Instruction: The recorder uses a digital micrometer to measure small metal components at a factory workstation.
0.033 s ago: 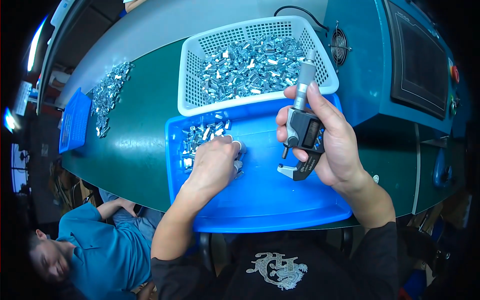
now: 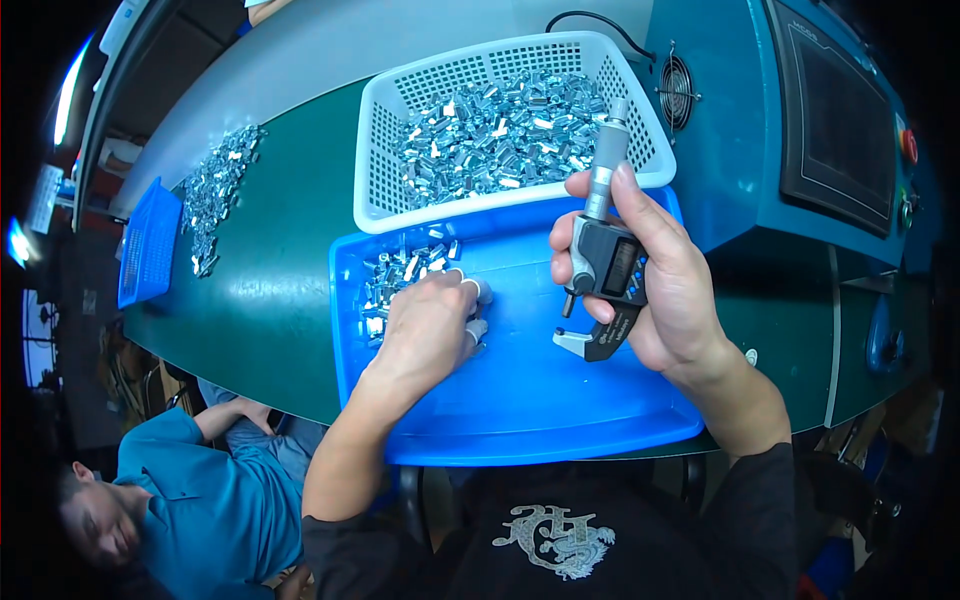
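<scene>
My right hand [image 2: 672, 285] grips a digital outside micrometer [image 2: 602, 248] upright above the blue tray [image 2: 540, 395]. Its small display faces me, and a gap shows between its measuring faces. My left hand [image 2: 425, 325] reaches into the tray's left side with fingers curled and pointing right. White covers wrap some of its fingertips. Whatever those fingers pinch, if anything, is too hidden to make out. Small shiny metal pieces [image 2: 412, 265] lie beside and behind that hand, in the tray's left end.
Behind the tray, a white mesh basket [image 2: 520, 195] holds many similar pieces. More lie in a pile [image 2: 220, 190] at left, by a blue basket [image 2: 150, 245]. A teal machine [image 2: 735, 150] with a screen stands at right. A seated person [image 2: 210, 490] is at lower left.
</scene>
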The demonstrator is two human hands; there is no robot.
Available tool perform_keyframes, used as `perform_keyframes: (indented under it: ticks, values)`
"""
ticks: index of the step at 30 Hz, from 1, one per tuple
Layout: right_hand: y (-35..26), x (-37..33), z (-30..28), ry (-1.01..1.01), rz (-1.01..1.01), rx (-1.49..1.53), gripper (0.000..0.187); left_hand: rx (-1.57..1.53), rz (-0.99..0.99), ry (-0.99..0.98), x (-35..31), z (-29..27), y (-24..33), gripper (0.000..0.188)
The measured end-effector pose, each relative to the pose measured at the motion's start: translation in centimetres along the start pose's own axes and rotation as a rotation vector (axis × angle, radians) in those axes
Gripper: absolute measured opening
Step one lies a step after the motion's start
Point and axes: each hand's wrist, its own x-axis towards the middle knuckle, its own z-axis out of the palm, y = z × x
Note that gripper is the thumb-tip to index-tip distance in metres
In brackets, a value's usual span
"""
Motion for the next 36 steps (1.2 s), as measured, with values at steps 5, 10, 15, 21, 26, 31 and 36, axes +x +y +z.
perform_keyframes:
  ticks: [5, 10, 15, 21, 26, 31, 36]
  values:
    - [0.3, 0.0, -0.2, 0.003, -0.005, -0.005, 0.044, -0.500, -0.032, 0.078, 0.0, -1.2, 1.8, 0.022]
    - [0.2, 0.2, -0.3, 0.004, -0.002, -0.010, 0.045, -1.076, -0.028, 0.086, -0.4, -1.0, 2.0, 0.033]
    - [0.1, 0.3, -0.4, 0.005, -0.009, 0.002, 0.045, -1.538, -0.026, 0.096, -0.3, -0.4, 1.6, 0.035]
    - [0.2, 0.2, -0.3, 0.007, 0.004, 0.041, 0.047, -1.578, -0.088, 0.021, -0.5, -0.1, 3.0, 0.029]
    - [0.5, 0.2, -0.4, -0.036, -0.008, 0.040, 0.050, -1.608, -0.071, -0.037, -0.6, -0.3, 3.2, 0.029]
    - [0.4, 0.0, -0.3, -0.007, 0.009, 0.021, 0.045, -1.601, -0.070, -0.032, -0.7, -0.2, 3.3, 0.028]
    - [0.1, 0.0, -0.2, 0.032, 0.013, -0.006, 0.038, -1.607, -0.061, -0.023, -0.4, -0.2, 3.5, 0.027]
